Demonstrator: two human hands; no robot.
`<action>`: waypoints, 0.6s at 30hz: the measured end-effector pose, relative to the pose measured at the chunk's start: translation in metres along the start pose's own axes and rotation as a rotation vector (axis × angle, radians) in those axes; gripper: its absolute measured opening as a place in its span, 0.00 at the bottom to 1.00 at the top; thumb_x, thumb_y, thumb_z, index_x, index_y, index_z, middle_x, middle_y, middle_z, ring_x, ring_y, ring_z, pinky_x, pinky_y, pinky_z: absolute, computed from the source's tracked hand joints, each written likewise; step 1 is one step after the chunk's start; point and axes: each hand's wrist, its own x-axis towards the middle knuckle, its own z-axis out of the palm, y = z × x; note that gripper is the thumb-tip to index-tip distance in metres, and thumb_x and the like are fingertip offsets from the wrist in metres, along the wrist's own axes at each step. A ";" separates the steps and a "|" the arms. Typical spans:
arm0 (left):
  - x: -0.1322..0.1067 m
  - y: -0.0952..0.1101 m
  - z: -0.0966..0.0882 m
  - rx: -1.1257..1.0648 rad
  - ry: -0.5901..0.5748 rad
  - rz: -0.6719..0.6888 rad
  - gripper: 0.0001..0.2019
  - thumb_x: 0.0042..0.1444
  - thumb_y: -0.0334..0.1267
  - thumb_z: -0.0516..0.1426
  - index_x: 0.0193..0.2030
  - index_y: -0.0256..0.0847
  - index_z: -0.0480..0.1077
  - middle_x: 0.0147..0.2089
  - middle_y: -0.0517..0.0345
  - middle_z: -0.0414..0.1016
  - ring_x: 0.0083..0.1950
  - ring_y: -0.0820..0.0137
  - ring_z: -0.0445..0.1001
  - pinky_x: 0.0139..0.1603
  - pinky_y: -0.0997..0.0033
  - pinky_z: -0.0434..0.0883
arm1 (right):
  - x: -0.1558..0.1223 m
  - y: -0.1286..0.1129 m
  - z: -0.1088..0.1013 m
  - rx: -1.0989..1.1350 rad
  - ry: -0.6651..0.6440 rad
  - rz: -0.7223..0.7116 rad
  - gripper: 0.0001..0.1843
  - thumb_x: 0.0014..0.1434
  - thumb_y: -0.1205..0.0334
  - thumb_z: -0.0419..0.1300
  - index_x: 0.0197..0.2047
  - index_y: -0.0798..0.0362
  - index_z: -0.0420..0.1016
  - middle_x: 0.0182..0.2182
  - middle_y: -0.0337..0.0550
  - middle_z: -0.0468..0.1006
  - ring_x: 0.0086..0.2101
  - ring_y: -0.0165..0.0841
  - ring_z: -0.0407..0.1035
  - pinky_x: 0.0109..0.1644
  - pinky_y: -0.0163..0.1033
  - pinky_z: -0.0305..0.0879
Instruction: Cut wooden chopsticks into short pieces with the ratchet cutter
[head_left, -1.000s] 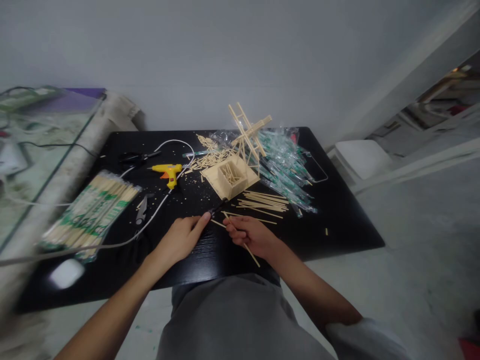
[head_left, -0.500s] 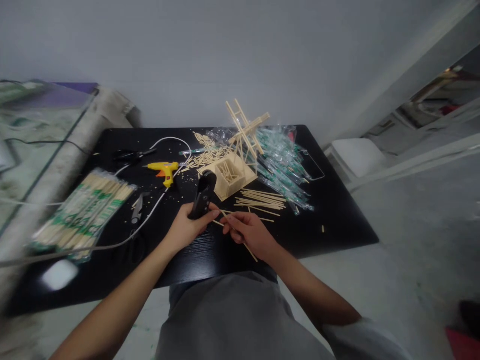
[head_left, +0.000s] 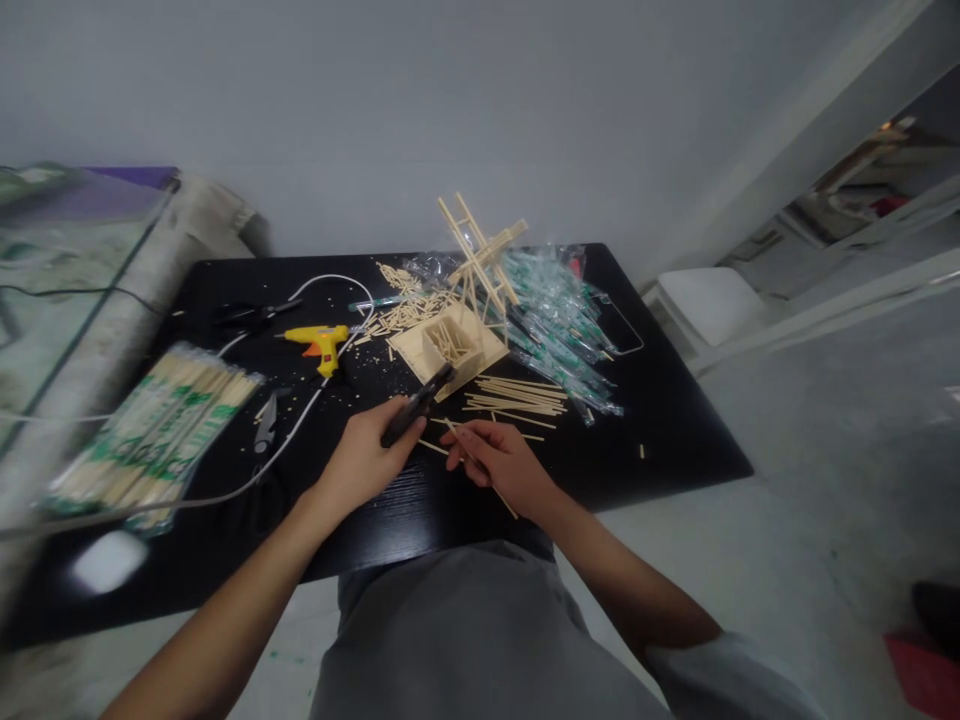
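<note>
Moved since the frame before, head view: one black hand tool, swung over from near upright to a lean, far end now towards the wooden box; right hand and its stick much as they were.

Head view, now:

Left hand: fingers closed round the tool's near part, thumb along it; whether cutters or another type, cannot tell.

Right hand: fingertips and thumb drawn together on one thin wooden stick, slanting past the palm towards the near table edge; tool and stick apart.

Wooden box: standing on a square plate of sticks, mid-table, just beyond the hands; short pieces inside.

Windmill-like stick frame: behind the box, crossed ladder-form arms on slanting legs; join to the plate not clear.

Progress, as judged: plate, box walls and crossed frame assembled; held stick seemingly not yet fixed to anything. Unused stock: loose long sticks right of centre, heap of short cut pieces behind the plate, wrapped stick packs at left. Amount outstanding cannot be told.

Also present: yellow glue gun, on its side; grey-bladed pliers; green-printed plastic wrappers; black table beneath all
</note>
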 end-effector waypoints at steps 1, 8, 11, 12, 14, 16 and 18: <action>-0.003 0.001 -0.002 0.069 -0.018 0.013 0.14 0.66 0.46 0.55 0.47 0.41 0.76 0.43 0.54 0.83 0.44 0.61 0.80 0.49 0.64 0.73 | -0.001 -0.001 -0.001 0.003 0.003 -0.011 0.21 0.63 0.45 0.65 0.43 0.56 0.81 0.27 0.39 0.80 0.17 0.21 0.56 0.21 0.32 0.47; -0.026 0.003 -0.004 0.424 -0.025 0.041 0.16 0.65 0.38 0.53 0.58 0.41 0.70 0.54 0.46 0.79 0.55 0.53 0.78 0.56 0.55 0.73 | -0.007 -0.005 0.001 0.053 0.031 -0.076 0.17 0.64 0.48 0.64 0.47 0.53 0.77 0.26 0.37 0.80 0.15 0.20 0.52 0.19 0.32 0.44; -0.031 0.008 -0.002 0.570 -0.029 0.012 0.17 0.65 0.36 0.53 0.59 0.39 0.70 0.52 0.43 0.78 0.51 0.50 0.78 0.53 0.52 0.73 | -0.010 -0.007 0.004 0.031 0.024 -0.084 0.16 0.65 0.49 0.63 0.44 0.54 0.77 0.27 0.38 0.79 0.15 0.20 0.52 0.18 0.32 0.45; -0.032 0.010 -0.002 0.604 -0.031 0.004 0.18 0.64 0.36 0.53 0.59 0.38 0.70 0.52 0.43 0.78 0.50 0.50 0.78 0.51 0.52 0.74 | -0.011 -0.008 0.004 0.020 0.020 -0.089 0.15 0.66 0.49 0.63 0.43 0.54 0.76 0.28 0.38 0.80 0.15 0.20 0.53 0.18 0.32 0.45; -0.033 0.013 -0.001 0.650 -0.039 -0.007 0.18 0.64 0.36 0.54 0.59 0.38 0.70 0.51 0.43 0.78 0.48 0.50 0.78 0.50 0.52 0.74 | -0.012 -0.010 0.005 -0.005 0.015 -0.102 0.15 0.67 0.49 0.62 0.41 0.54 0.75 0.28 0.39 0.80 0.15 0.20 0.53 0.18 0.32 0.45; -0.033 0.015 -0.001 0.675 -0.050 -0.017 0.18 0.64 0.36 0.54 0.59 0.38 0.70 0.50 0.44 0.77 0.47 0.50 0.78 0.49 0.53 0.73 | -0.014 -0.011 0.006 -0.027 0.020 -0.112 0.15 0.67 0.49 0.61 0.40 0.54 0.75 0.28 0.40 0.80 0.15 0.20 0.54 0.18 0.32 0.45; -0.034 0.015 0.000 0.684 -0.062 -0.028 0.17 0.64 0.36 0.54 0.59 0.38 0.69 0.50 0.44 0.77 0.47 0.52 0.78 0.48 0.55 0.73 | -0.015 -0.012 0.006 -0.043 0.027 -0.117 0.15 0.67 0.49 0.61 0.39 0.54 0.74 0.29 0.40 0.80 0.15 0.20 0.54 0.18 0.32 0.46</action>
